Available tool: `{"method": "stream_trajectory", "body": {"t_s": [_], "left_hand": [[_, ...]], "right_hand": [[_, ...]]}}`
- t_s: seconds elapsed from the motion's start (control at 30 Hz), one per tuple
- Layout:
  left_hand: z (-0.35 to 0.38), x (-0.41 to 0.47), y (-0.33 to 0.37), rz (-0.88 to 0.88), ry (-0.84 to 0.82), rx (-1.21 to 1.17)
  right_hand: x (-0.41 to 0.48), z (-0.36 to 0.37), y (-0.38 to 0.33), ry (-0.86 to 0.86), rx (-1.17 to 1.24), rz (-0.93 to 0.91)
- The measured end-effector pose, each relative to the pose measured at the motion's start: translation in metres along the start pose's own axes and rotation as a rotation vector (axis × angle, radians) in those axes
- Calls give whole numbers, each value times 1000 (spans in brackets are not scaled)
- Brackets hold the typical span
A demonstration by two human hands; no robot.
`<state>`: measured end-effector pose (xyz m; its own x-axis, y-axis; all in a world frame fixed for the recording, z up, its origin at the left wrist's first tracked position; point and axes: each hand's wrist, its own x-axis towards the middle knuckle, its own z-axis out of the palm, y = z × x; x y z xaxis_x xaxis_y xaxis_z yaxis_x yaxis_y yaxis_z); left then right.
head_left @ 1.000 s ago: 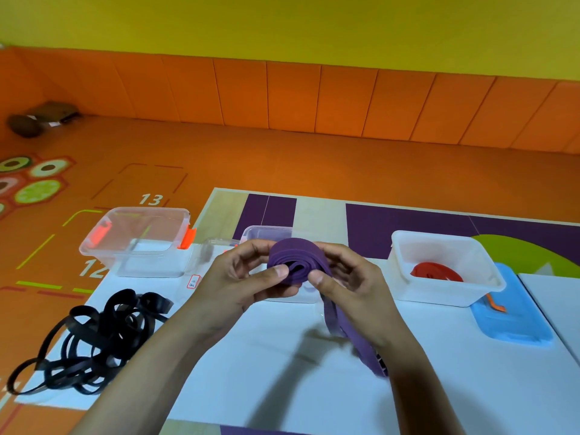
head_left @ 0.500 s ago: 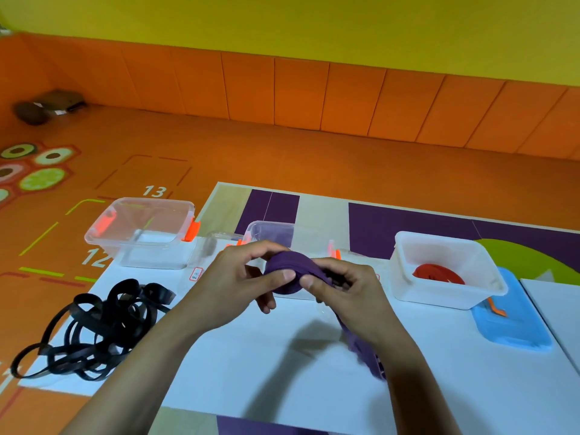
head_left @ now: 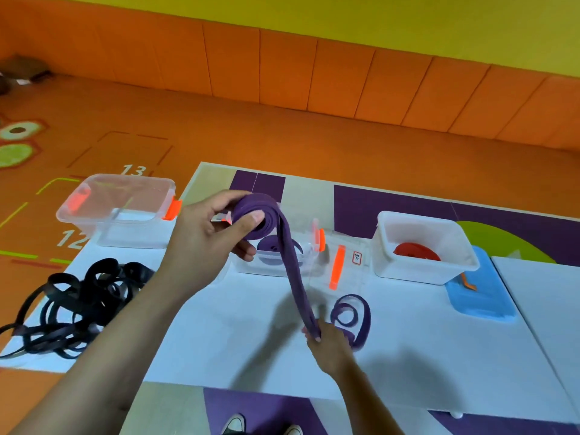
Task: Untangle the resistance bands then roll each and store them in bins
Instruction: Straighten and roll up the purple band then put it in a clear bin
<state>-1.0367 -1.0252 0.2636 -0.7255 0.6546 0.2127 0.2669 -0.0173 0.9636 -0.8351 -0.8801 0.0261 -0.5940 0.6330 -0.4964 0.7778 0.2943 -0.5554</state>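
Observation:
My left hand (head_left: 210,233) grips the rolled part of a purple resistance band (head_left: 290,262), holding the roll raised above the middle clear bin (head_left: 279,268). The band's free length runs down and to the right to my right hand (head_left: 326,343), which pinches it low over the white table (head_left: 439,356). Its loose end loops on the table just right of that hand. A rolled purple band (head_left: 270,246) lies inside the middle bin. A tangle of black bands (head_left: 78,306) sits at the table's left. A rolled red band (head_left: 416,252) lies in the white bin (head_left: 423,274).
A clear bin with orange latches (head_left: 116,208) stands at the back left. A clear lid with an orange latch (head_left: 342,271) lies beside the middle bin. A blue lid (head_left: 480,296) lies right of the white bin. My shoes show under the near edge.
My hands have parted. The left has lifted the purple roll up and left. The right has slid down the band toward the near table, pulling the free length straight.

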Motion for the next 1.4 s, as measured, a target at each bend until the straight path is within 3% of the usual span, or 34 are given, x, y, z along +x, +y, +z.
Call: {"method": "stream_trajectory", "body": {"t_s": [0.1, 0.3, 0.43, 0.5, 0.67, 0.77, 0.9, 0.97, 1.03, 1.13, 1.2, 1.3, 1.4], "left_hand": [[11, -9, -6, -24, 4, 2], [-4, -3, -20, -9, 192, 0], [-6, -3, -29, -27, 173, 7], [0, -5, -32, -57, 106, 4], [28, -17, -35, -118, -69, -18], [35, -19, -33, -124, -109, -40], [39, -22, -31, -125, -179, -47], [42, -26, -31, -134, -228, -43], [42, -30, -31, -149, -271, -50], [39, -33, -31, -158, -292, -23], [36, -33, -32, -160, -308, -5], [35, -35, -32, -150, -341, -2], [35, -37, -30, -136, -361, -27]], "right_hand": [[0, 13, 46, 154, -78, 88], [-6, -6, 97, 408, -99, 291], [-9, -46, 92, 851, 87, 259], [-13, -81, 84, 1006, 55, 227], [-26, -139, 77, 1155, -259, 61], [-32, -146, 75, 1013, -372, 135], [-40, -144, 77, 189, -498, 354], [-44, -140, 61, -26, -326, 274], [-45, -137, 27, 52, -91, 49], [-50, -132, -48, 329, 303, -337], [-63, -130, -93, 399, 522, -502], [-78, -118, -128, 299, 613, -634], [-80, -106, -131, 200, 652, -647]]}}
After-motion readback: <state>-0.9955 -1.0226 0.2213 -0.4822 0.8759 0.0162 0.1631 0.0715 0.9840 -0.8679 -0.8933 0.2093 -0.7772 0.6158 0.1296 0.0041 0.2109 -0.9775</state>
